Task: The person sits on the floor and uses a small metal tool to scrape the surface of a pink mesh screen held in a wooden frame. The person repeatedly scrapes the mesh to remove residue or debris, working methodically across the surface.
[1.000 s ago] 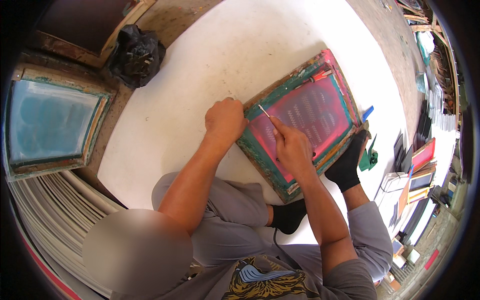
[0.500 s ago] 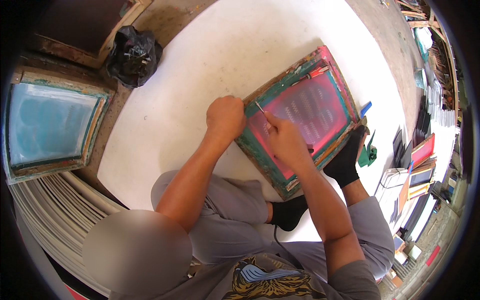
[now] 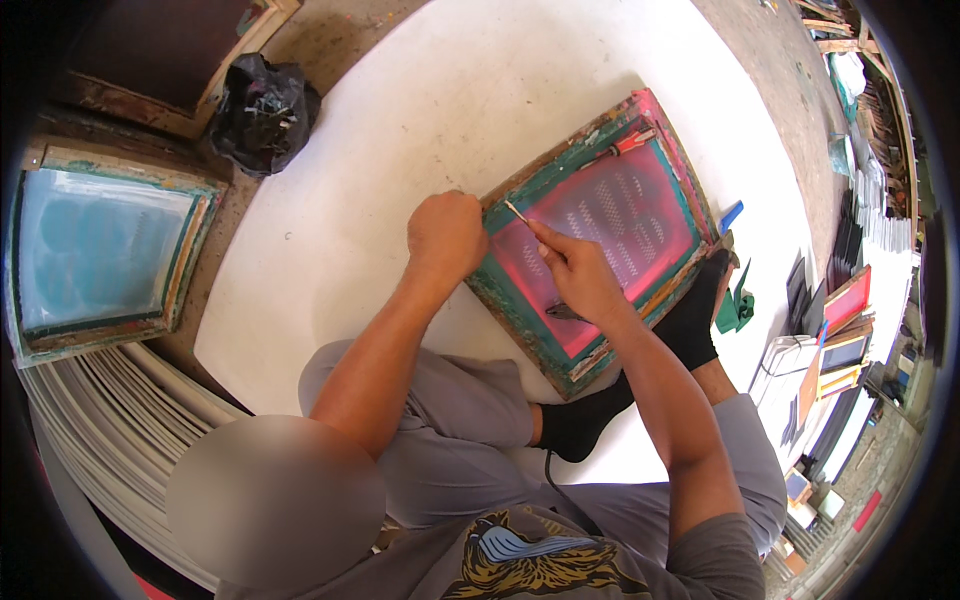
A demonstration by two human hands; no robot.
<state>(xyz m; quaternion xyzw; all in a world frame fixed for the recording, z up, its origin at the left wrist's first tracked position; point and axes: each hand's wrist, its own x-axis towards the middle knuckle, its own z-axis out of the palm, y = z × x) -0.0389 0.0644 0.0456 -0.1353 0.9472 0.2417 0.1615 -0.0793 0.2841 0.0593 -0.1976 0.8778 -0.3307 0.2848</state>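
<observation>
A silk-screen frame (image 3: pixel 528 352) with green-painted, worn wooden edges and pink mesh lies tilted in front of me. My left hand (image 3: pixel 446 238) is closed in a fist against its left edge; the fingers are turned away from view. My right hand (image 3: pixel 580 275) is over the mesh, pinching a slim tool with a pale metal shaft (image 3: pixel 517 213). Its tip touches the inner side of the frame near the left corner. A red-handled screwdriver (image 3: pixel 632 142) rests on the frame's far side. Partly under my right hand lies a dark metal tool (image 3: pixel 563 312).
My black-socked foot (image 3: pixel 690 310) sits against the frame's right side, near a blue object (image 3: pixel 733 216) and green cloth (image 3: pixel 737 305). A black plastic bag (image 3: pixel 265 115) stands beyond the white board (image 3: pixel 350 150). Another screen frame (image 3: pixel 100 250) leans at left.
My right hand has shifted slightly, with the tool tip a little nearer the frame's left corner. More of the dark tool beneath it shows. My left hand and the frame have moved slightly left.
</observation>
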